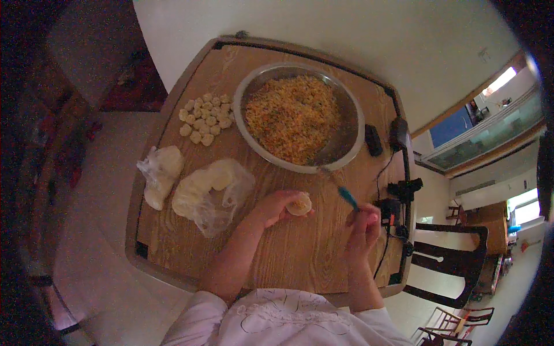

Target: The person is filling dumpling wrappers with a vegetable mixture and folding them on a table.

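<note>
My left hand (283,206) holds a small round dough wrapper (299,205) with some filling on it, just in front of the big bowl. In my right hand (364,222) is a utensil with a teal handle (347,197); its metal end points at the near rim of the bowl. The wide stainless-steel bowl (360,129) holds a chopped orange-yellow filling (292,114) with green flecks. Left of it sit several small pleated filled buns or dumplings (207,114) in a cluster. A clear plastic bag (212,197) with pale dough rounds lies left of my left hand.
Another plastic bag with pale dough (162,175) lies at the table's left edge. Along the right side are a dark object (373,140), a black adapter (398,132), cables and black devices (387,212). A dark wooden chair (450,259) stands right of the wooden table (294,264).
</note>
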### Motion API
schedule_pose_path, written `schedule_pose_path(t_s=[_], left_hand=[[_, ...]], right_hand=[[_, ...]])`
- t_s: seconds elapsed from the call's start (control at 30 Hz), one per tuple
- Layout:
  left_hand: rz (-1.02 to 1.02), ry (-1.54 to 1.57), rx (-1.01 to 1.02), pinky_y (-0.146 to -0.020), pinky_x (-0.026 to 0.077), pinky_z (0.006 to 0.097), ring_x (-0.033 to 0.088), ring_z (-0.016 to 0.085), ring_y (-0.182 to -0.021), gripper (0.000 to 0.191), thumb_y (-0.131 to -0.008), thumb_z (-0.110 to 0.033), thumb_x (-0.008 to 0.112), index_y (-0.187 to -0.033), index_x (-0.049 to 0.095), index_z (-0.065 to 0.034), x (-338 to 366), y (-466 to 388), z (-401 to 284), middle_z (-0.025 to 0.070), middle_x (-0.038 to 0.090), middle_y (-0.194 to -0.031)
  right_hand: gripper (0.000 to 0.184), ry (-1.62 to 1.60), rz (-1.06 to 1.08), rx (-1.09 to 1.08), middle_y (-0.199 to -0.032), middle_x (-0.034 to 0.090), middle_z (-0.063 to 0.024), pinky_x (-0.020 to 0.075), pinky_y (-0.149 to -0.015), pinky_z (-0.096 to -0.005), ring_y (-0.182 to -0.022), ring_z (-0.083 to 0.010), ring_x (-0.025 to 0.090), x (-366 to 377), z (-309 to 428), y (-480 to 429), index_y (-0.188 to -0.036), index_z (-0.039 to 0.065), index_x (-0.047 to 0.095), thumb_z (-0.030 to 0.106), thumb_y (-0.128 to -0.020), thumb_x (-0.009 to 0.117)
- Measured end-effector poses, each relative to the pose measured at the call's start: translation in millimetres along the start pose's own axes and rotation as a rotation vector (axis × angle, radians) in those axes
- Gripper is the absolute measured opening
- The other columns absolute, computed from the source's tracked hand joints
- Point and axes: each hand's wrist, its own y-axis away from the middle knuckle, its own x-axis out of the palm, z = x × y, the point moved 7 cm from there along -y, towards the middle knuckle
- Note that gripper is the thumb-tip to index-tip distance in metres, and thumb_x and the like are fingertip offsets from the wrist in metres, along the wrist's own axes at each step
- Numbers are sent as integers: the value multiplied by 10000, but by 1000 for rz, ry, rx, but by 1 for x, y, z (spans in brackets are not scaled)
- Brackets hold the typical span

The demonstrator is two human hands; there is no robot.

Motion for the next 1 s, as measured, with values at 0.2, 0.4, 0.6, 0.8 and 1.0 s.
schedule_pose_path(t_s=[0.2, 0.4, 0.6, 0.8, 1.0], left_hand=[[-14, -71, 15, -739, 475, 298, 579, 226, -869, 317, -860, -250, 411, -1037, 505, -5, 4, 1, -3, 136, 579, -962], [21, -31, 45, -725, 485, 318, 577, 242, -876, 327, -851, -242, 415, -1049, 498, 5, 0, 1, 1, 136, 573, -976], [25, -10, 47, -726, 488, 323, 571, 253, -900, 342, -850, -236, 418, -1074, 484, 13, -2, 0, 4, 144, 564, -996], [44, -3, 62, -718, 490, 318, 573, 252, -895, 363, -852, -258, 419, -1089, 475, 12, -1, 0, 4, 145, 563, -997], [47, -66, 91, -705, 491, 311, 572, 239, -898, 378, -856, -281, 413, -1090, 476, 9, 4, 3, -1, 142, 568, -989]], right_hand=[[139, 268, 182, -50, -687, 452, 35, 352, -573, -185, -612, -47, 406, 30, -26, -50, -945, 34, 514, 122, -860, 450], [138, 369, 287, 87, -702, 427, 55, 327, -578, -175, -646, -35, 381, 55, -30, -62, -951, 47, 513, 132, -867, 443], [150, 401, 301, 26, -682, 458, 47, 356, -571, -191, -634, -48, 414, 62, -37, -64, -938, 54, 516, 169, -877, 441], [192, 257, 278, 192, -627, 455, 36, 327, -494, -185, -552, -40, 401, 62, -57, -72, -917, 58, 531, 223, -876, 442], [186, 133, 206, 342, -575, 463, 16, 304, -421, -200, -477, -61, 408, 50, -47, -81, -902, 63, 537, 230, -853, 471]])
